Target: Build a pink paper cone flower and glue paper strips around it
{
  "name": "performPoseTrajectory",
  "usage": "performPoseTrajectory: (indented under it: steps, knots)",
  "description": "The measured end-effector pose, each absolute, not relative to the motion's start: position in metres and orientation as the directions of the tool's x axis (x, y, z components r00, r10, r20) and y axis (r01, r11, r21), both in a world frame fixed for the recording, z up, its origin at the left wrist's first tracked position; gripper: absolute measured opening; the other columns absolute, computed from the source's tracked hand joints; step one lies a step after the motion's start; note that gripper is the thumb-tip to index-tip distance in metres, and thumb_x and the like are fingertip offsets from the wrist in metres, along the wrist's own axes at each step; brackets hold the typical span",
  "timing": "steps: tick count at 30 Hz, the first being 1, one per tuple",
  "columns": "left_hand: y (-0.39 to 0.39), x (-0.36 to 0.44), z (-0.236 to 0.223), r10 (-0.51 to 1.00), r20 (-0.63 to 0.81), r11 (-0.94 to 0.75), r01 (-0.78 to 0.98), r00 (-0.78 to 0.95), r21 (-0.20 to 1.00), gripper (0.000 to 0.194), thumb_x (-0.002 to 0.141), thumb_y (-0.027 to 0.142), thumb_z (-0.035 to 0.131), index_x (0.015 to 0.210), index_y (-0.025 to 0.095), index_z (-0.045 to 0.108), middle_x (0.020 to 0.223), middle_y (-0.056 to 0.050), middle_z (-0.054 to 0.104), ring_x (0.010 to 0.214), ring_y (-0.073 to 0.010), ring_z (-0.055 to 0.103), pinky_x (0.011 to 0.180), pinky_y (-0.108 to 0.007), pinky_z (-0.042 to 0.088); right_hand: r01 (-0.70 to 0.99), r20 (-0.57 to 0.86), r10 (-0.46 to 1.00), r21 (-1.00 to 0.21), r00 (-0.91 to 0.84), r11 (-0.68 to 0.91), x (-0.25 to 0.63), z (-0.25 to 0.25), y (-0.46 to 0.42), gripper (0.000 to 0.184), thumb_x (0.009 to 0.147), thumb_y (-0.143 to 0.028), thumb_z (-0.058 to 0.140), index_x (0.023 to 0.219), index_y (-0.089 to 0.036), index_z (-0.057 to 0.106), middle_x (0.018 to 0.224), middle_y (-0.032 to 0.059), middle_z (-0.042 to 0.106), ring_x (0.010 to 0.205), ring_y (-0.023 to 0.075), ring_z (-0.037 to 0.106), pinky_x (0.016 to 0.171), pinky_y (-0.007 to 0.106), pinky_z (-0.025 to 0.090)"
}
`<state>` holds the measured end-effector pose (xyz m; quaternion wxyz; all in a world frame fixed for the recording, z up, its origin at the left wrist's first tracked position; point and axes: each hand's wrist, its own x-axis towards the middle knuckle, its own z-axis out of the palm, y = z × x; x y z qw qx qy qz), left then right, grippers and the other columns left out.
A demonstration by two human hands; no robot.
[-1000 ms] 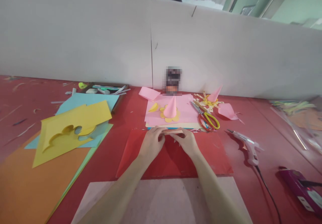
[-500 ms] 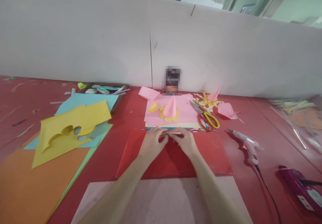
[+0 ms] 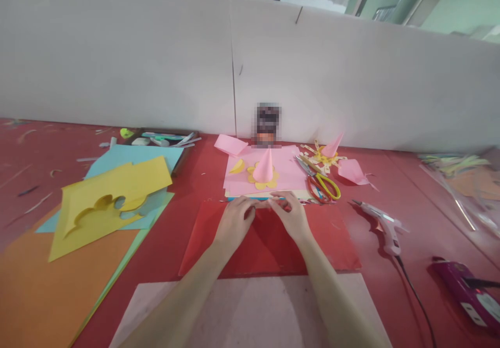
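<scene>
Over the red board (image 3: 269, 249), my left hand (image 3: 235, 220) pinches one end of a small pale pink paper strip (image 3: 263, 204). My right hand (image 3: 292, 216) has its thumb and fingertips at the strip's other end, the forefinger slightly raised. Much of the strip is covered by my fingers. Just beyond them, a pink paper cone (image 3: 264, 169) stands on a yellow paper flower (image 3: 264, 185), which rests on pink sheets (image 3: 289, 165). A loose yellow petal piece (image 3: 237, 166) lies to its left.
Scissors (image 3: 320, 181) and a second pink cone (image 3: 333, 146) on yellow scraps are at the back right. A glue gun (image 3: 383, 225) and a purple power strip (image 3: 466, 290) lie on the right. Cut yellow paper (image 3: 89, 191) covers coloured sheets at left. A white partition (image 3: 351, 77) stands behind.
My right hand's fingers have shifted along the strip and lifted slightly, opening a little away from it. The left hand stays almost in place. Objects on the table have not moved.
</scene>
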<state>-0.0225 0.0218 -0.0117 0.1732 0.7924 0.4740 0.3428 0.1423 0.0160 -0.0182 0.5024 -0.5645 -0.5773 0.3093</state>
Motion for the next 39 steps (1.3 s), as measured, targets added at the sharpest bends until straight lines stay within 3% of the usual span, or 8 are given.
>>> performPoseTrajectory:
  steps: [5, 10, 21, 28, 33, 39]
  knots:
    - [0.021, -0.022, -0.011, 0.879, 0.353, -0.476, 0.643, 0.321, 0.6, 0.025, 0.076, 0.002, 0.05, 0.09, 0.019, 0.062, 0.088, -0.002, 0.062, 0.084, -0.0164, 0.058, 0.078, -0.032, 0.046, 0.404, 0.229, 0.946, -0.907, 0.23, 0.121, 0.148, -0.015, 0.016, 0.028, 0.083, -0.041, 0.046, 0.082, -0.018, 0.063, 0.085, 0.0042, 0.059, 0.064, 0.0124, 0.051, 0.062, 0.025, 0.042]
    - [0.02, -0.022, -0.012, 0.884, 0.343, -0.468, 0.637, 0.319, 0.613, 0.027, 0.075, 0.003, 0.05, 0.092, 0.021, 0.062, 0.089, -0.002, 0.062, 0.086, -0.0169, 0.058, 0.08, -0.033, 0.047, 0.439, 0.251, 0.945, -0.888, 0.208, 0.139, 0.146, -0.013, 0.012, 0.037, 0.088, -0.042, 0.035, 0.084, -0.019, 0.063, 0.082, 0.0043, 0.058, 0.071, 0.0144, 0.053, 0.068, 0.026, 0.041]
    - [0.021, -0.022, -0.014, 0.881, 0.356, -0.471, 0.638, 0.31, 0.609, 0.027, 0.075, 0.004, 0.051, 0.095, 0.02, 0.059, 0.092, -0.003, 0.063, 0.088, -0.0175, 0.058, 0.08, -0.033, 0.046, 0.498, 0.288, 0.949, -0.846, 0.128, 0.19, 0.147, -0.025, 0.016, 0.019, 0.081, -0.032, 0.049, 0.085, -0.021, 0.063, 0.088, 0.0041, 0.06, 0.072, 0.015, 0.056, 0.068, 0.027, 0.044]
    - [0.021, -0.023, -0.015, 0.881, 0.349, -0.471, 0.644, 0.318, 0.603, 0.031, 0.074, 0.002, 0.049, 0.097, 0.02, 0.058, 0.093, -0.003, 0.062, 0.088, -0.0174, 0.057, 0.08, -0.033, 0.047, 0.521, 0.303, 0.948, -0.828, 0.102, 0.208, 0.143, -0.02, 0.013, 0.018, 0.082, -0.033, 0.049, 0.086, -0.021, 0.063, 0.088, 0.004, 0.061, 0.075, 0.0155, 0.057, 0.069, 0.027, 0.045]
    - [0.021, -0.021, -0.014, 0.892, 0.335, -0.453, 0.589, 0.304, 0.669, 0.035, 0.072, -0.002, 0.047, 0.098, 0.019, 0.057, 0.096, -0.003, 0.061, 0.092, -0.0157, 0.057, 0.082, -0.03, 0.047, 0.526, 0.305, 0.952, -0.813, 0.019, 0.25, 0.145, -0.022, 0.013, 0.017, 0.078, -0.034, 0.058, 0.087, -0.02, 0.063, 0.085, 0.0039, 0.061, 0.075, 0.0156, 0.057, 0.071, 0.027, 0.046]
    - [0.019, -0.018, -0.012, 0.902, 0.324, -0.428, 0.499, 0.285, 0.754, 0.037, 0.071, -0.003, 0.046, 0.098, 0.02, 0.057, 0.097, -0.003, 0.061, 0.093, -0.0149, 0.058, 0.083, -0.03, 0.048, 0.535, 0.294, 0.956, -0.805, -0.016, 0.256, 0.144, -0.025, 0.014, 0.011, 0.077, -0.021, 0.058, 0.086, -0.02, 0.063, 0.081, 0.0017, 0.058, 0.063, 0.012, 0.053, 0.063, 0.025, 0.046]
